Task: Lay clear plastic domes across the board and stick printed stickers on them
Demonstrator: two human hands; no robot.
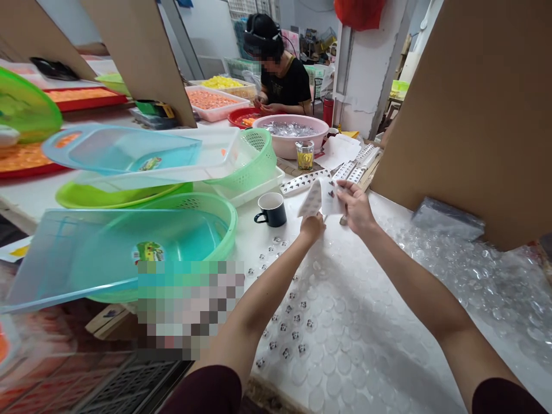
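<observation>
Both my hands are stretched out over a white tray of round dimples (pixel 345 345). My left hand (pixel 311 225) is closed on the lower edge of a white sticker sheet (pixel 314 200) with small dark pictures. My right hand (pixel 356 202) pinches the sheet's right part (pixel 333 194) between thumb and fingers. Several dimples of the tray hold small panda-like stickers (pixel 284 330), mostly on its left side. Beyond my hands lie long white sticker strips (pixel 345 171).
A black mug (pixel 271 209) stands left of my hands. Green baskets (pixel 207 213) and blue trays (pixel 121 148) are stacked at the left. Clear plastic domes (pixel 474 276) are heaped at the right under a cardboard divider (pixel 478 103). A person in black works behind a pink basin (pixel 290 133).
</observation>
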